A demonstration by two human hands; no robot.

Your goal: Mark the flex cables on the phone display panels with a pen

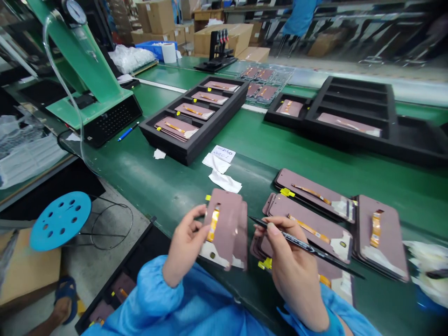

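My left hand grips the left edge of a mauve phone-sized panel, which has an orange flex strip and a yellow tab. A second similar panel lies partly under it, showing at its right. In my right hand is a thin black pen-like tool, its tip pointing left toward the panel's right edge. Stacks of similar panels lie beside and behind my right hand: one at the back, one in the middle, and one standing farther right.
A black divided tray holds more panels at the back centre. Other black trays sit back right. White paper scraps and a blue pen lie on the green table. A green press stands left, near a blue stool.
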